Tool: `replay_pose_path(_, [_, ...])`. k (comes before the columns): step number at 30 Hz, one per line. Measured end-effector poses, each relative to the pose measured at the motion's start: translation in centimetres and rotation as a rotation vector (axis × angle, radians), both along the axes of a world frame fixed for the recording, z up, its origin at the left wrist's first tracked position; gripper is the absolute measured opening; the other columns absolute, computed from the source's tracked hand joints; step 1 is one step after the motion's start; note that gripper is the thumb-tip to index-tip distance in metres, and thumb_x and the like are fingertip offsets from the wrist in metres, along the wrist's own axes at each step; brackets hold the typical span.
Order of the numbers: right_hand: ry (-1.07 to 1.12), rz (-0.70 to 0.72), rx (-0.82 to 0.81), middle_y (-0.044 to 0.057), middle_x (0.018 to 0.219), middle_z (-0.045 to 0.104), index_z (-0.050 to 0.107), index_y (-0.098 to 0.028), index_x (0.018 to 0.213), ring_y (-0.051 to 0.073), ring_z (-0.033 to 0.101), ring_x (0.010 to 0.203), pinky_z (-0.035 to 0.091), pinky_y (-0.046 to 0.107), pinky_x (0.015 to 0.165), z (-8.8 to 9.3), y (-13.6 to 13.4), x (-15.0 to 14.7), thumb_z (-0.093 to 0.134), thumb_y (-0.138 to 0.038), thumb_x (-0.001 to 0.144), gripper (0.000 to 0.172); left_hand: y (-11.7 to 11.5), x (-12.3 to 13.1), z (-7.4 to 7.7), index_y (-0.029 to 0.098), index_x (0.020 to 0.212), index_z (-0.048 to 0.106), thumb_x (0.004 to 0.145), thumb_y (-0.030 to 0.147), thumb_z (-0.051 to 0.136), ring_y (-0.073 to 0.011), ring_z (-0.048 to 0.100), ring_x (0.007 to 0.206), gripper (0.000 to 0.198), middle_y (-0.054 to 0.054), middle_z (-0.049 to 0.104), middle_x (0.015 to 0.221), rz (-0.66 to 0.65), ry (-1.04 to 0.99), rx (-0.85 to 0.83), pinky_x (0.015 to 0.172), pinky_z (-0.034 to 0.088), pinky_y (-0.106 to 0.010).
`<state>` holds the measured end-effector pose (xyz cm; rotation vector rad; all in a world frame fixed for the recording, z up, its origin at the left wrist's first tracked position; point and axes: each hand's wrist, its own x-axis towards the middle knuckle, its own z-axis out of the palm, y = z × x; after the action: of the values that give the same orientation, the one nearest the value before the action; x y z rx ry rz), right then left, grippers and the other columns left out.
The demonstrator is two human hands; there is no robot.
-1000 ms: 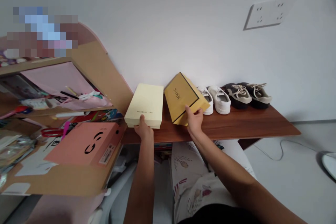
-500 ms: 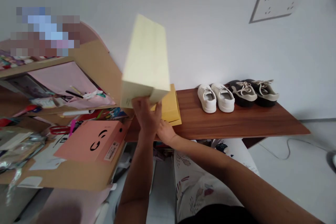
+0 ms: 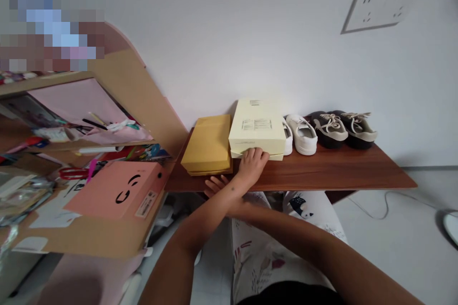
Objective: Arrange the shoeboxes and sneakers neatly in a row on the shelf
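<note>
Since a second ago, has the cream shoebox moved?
Yes, the cream shoebox went right along the wooden bench, from the left end toward the white sneakers.

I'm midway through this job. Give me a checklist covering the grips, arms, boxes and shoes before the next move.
1. Left-hand grip in contact with the cream box: ok, fingers against its front.
2. Cream box held firmly: cannot tell, thumb hidden.
3. Right-hand grip off the yellow box: ok, fingers spread just in front of it.
4. Arms uncrossed: not ok, left forearm crosses over the right forearm.
5. Yellow box on the wooden board: ok.
6. White shoes free of contact with the cream box: cannot tell, it partly hides the nearer one.
</note>
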<state>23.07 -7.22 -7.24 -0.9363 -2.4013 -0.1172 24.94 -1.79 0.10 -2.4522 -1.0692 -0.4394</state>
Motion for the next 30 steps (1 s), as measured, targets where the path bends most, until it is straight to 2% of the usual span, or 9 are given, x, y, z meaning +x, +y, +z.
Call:
replay_pose_path(3, [0.180, -0.017, -0.101, 0.008, 0.121, 0.069, 0.069, -0.020, 0.117, 0.026, 0.059, 0.116, 0.048, 0.041, 0.100, -2.2, -2.6, 3.8, 0.051, -0.025, 0.093, 0.030, -0.3, -0.1, -1.5, 0.021, 0.099, 0.061, 0.096, 0.017, 0.045, -0.0240, 0.049, 0.091, 0.017, -0.009, 0.052, 0.090, 0.037, -0.047, -0.065, 0.081, 0.042, -0.038])
replay_pose_path(6, [0.307, -0.092, -0.177, 0.008, 0.103, 0.072, 0.071, -0.023, 0.102, 0.026, 0.064, 0.102, 0.048, 0.047, 0.098, -3.0, -4.7, 8.6, 0.054, -0.025, 0.090, 0.021, -0.1, -0.5, -3.2, 0.022, 0.098, 0.062, 0.096, 0.017, 0.046, -0.0249, 0.050, 0.094, 0.017, -0.010, 0.053, 0.093, 0.035, -0.099, -0.171, 0.083, 0.043, -0.039])
replay_pose_path(9, [0.402, -0.188, -0.199, 0.009, 0.105, 0.071, 0.068, -0.025, 0.105, 0.026, 0.063, 0.103, 0.047, 0.049, 0.097, -2.5, -5.7, 12.1, 0.055, -0.025, 0.090, 0.019, 0.3, -0.6, -4.7, 0.021, 0.097, 0.064, 0.095, 0.016, 0.047, -0.0249, 0.053, 0.096, 0.017, -0.011, 0.056, 0.095, 0.051, -0.135, -0.257, 0.085, 0.046, -0.039])
replay_pose_path(12, [0.473, -0.280, -0.145, 0.010, 0.110, 0.068, 0.065, -0.025, 0.106, 0.025, 0.062, 0.106, 0.048, 0.046, 0.094, -1.1, -5.3, 13.9, 0.053, -0.026, 0.092, 0.018, 0.0, -1.2, -5.8, 0.021, 0.101, 0.065, 0.095, 0.018, 0.049, -0.0243, 0.056, 0.099, 0.017, -0.011, 0.061, 0.099, 0.025, -0.201, -0.291, 0.088, 0.047, -0.038])
replay_pose_path(15, [0.515, -0.418, -0.019, 0.012, 0.123, 0.062, 0.065, -0.024, 0.108, 0.027, 0.057, 0.117, 0.046, 0.047, 0.098, 0.8, -3.4, 14.8, 0.053, -0.027, 0.093, 0.019, -1.2, -3.4, -6.4, 0.022, 0.118, 0.064, 0.095, 0.027, 0.051, -0.0264, 0.055, 0.116, 0.026, -0.013, 0.063, 0.118, 0.015, -0.368, -0.186, 0.105, 0.040, -0.045])
replay_pose_path(18, [0.455, -0.539, 0.040, 0.014, 0.139, 0.052, 0.064, -0.023, 0.118, 0.031, 0.043, 0.133, 0.039, 0.052, 0.105, 2.7, 0.1, 15.3, 0.054, -0.027, 0.092, 0.027, -1.8, -7.0, -6.4, 0.021, 0.131, 0.059, 0.095, 0.032, 0.051, -0.0339, 0.041, 0.136, 0.038, -0.018, 0.057, 0.135, 0.242, -0.540, -0.031, 0.115, 0.021, -0.059])
replay_pose_path(21, [0.314, -0.511, -0.010, 0.014, 0.150, 0.043, 0.057, -0.024, 0.134, 0.036, 0.029, 0.142, 0.030, 0.060, 0.110, 3.5, 4.3, 15.1, 0.060, -0.029, 0.089, 0.045, -0.5, -10.2, -5.5, 0.021, 0.138, 0.054, 0.094, 0.030, 0.049, -0.0377, 0.030, 0.144, 0.046, -0.018, 0.051, 0.144, 0.416, -0.561, -0.037, 0.115, 0.010, -0.067])
replay_pose_path(25, [0.218, -0.421, -0.059, 0.017, 0.146, 0.048, 0.053, -0.020, 0.139, 0.035, 0.039, 0.136, 0.028, 0.058, 0.113, 3.1, 8.1, 14.8, 0.066, -0.026, 0.086, 0.054, 2.7, -12.1, -4.4, 0.018, 0.141, 0.053, 0.094, 0.024, 0.044, -0.0363, 0.033, 0.142, 0.048, -0.020, 0.052, 0.142, 0.452, -0.537, -0.058, 0.115, 0.018, -0.063])
replay_pose_path(30, [0.198, -0.416, -0.058, 0.018, 0.146, 0.049, 0.054, -0.019, 0.139, 0.035, 0.042, 0.133, 0.028, 0.058, 0.114, 2.4, 9.4, 15.4, 0.067, -0.029, 0.086, 0.055, 4.7, -11.6, -4.4, 0.018, 0.140, 0.055, 0.095, 0.027, 0.043, -0.0353, 0.034, 0.140, 0.047, -0.020, 0.051, 0.141, 0.425, -0.577, -0.053, 0.115, 0.024, -0.058])
